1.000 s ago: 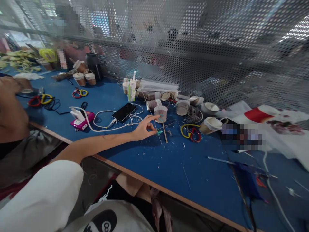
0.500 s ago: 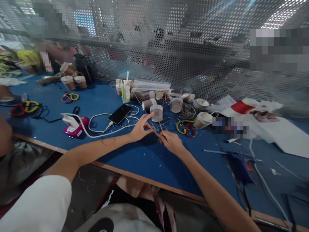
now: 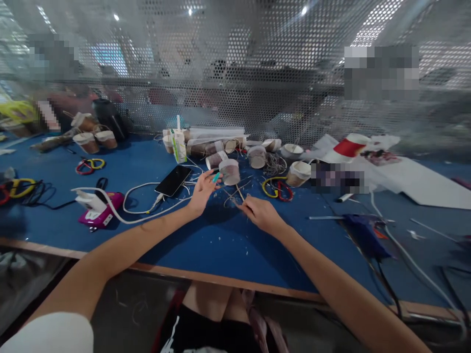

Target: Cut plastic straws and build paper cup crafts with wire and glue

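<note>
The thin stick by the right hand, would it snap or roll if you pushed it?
The thin stick looks very slender, so it is probably light and might snap if bent. It lies flat on the blue table by the right hand, so a nudge would likely slide or roll it.

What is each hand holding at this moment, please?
Left hand: fingers spread, small teal piece at the fingertips.
Right hand: closed, pinching a thin stick.

Both arms are bare to the hands. A white short sleeve [image 3: 47, 336] covers the left shoulder. Dark clothing [image 3: 198, 333] lies over the lap.
</note>
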The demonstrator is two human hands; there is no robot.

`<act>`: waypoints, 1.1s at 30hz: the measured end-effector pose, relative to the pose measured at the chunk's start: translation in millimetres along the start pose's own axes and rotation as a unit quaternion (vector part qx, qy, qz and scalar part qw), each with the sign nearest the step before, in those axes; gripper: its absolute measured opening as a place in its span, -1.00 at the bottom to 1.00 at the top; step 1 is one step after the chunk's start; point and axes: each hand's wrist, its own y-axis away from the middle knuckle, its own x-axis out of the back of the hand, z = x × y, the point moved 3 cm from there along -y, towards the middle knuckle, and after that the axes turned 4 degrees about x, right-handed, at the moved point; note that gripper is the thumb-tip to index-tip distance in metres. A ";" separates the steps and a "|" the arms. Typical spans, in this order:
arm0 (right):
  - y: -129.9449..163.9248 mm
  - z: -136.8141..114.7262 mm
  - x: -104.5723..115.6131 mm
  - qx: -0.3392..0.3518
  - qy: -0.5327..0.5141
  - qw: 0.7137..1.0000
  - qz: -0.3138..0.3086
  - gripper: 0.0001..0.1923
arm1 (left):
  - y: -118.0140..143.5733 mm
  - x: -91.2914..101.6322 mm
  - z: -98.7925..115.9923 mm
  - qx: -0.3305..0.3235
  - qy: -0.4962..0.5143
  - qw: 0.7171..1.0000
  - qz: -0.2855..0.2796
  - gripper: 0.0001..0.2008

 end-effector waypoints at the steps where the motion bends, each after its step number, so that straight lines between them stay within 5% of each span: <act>1: 0.1 0.6 0.8 -0.005 -0.002 1.000 0.003 -0.60 | -1.2 0.3 -1.1 0.023 0.024 0.999 -0.012 -0.56; 5: 1.0 7.9 6.9 -0.039 -0.023 0.999 0.018 -0.61 | -3.5 3.2 3.7 0.093 0.109 0.987 -0.069 -0.57; 11: 0.9 11.0 8.1 -0.049 -0.033 0.998 0.022 -0.60 | -6.5 4.3 3.6 0.114 0.090 0.987 -0.068 -0.55; 17: -0.8 4.6 4.9 -0.051 -0.071 0.996 -0.008 -0.61 | -7.5 4.0 -3.9 0.095 0.064 0.993 0.013 -0.81; 22: 3.3 9.4 10.9 -0.086 -0.250 0.963 -0.054 -0.63 | -6.0 4.8 -0.4 0.116 0.116 0.985 0.044 -0.96; 28: 6.9 43.8 26.1 -0.191 -0.394 0.895 0.086 -0.65 | -11.8 8.1 1.1 0.160 0.152 0.974 0.048 -0.86; 33: 7.3 64.6 30.1 -0.254 -0.339 0.884 0.196 -0.66 | -13.5 8.3 5.6 0.221 0.241 0.943 0.060 -0.77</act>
